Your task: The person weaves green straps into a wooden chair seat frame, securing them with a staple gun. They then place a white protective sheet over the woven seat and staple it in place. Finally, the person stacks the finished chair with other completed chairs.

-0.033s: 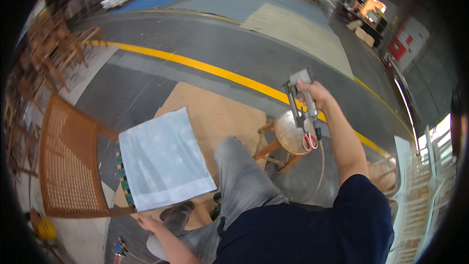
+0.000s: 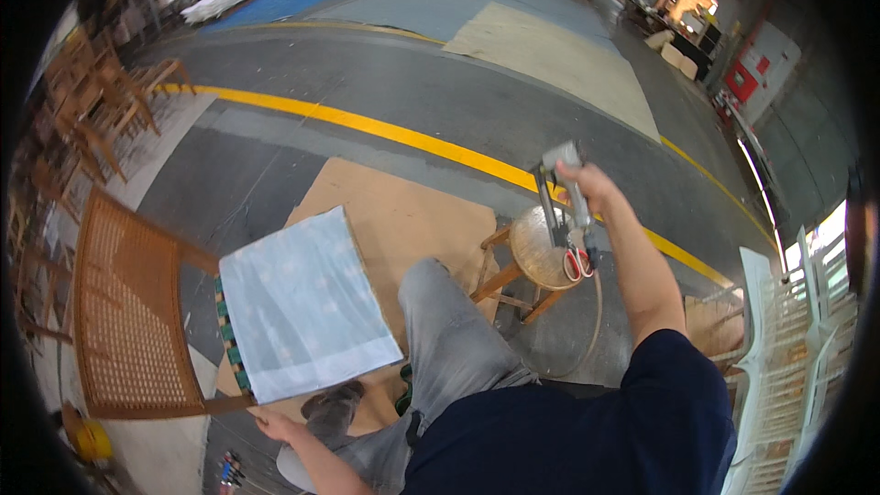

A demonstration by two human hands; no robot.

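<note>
In my right hand (image 2: 596,185) is a grey pneumatic staple gun (image 2: 580,206), held by its handle above a round wooden stool (image 2: 532,252). Red-handled scissors (image 2: 577,264) show beside the gun's lower end, over the stool's edge. A wooden chair with a woven cane back (image 2: 137,312) stands at my left. Pale blue-white cloth (image 2: 307,307) covers its seat, and green webbing (image 2: 233,344) shows along the rear edge. My left hand (image 2: 273,423) is closed at the near side of the chair frame, below the seat corner; its fingertips are partly hidden.
Brown cardboard (image 2: 449,229) lies under the chair and my feet. An air hose (image 2: 598,330) trails by the stool. Wooden chairs (image 2: 101,110) are piled at far left, and pale slatted frames (image 2: 779,357) stand at right. A yellow line (image 2: 394,130) crosses the floor.
The whole view has shifted slightly, the chair and stool appearing a little lower. Both hands keep nearly the same places, the right one still holding the staple gun.
</note>
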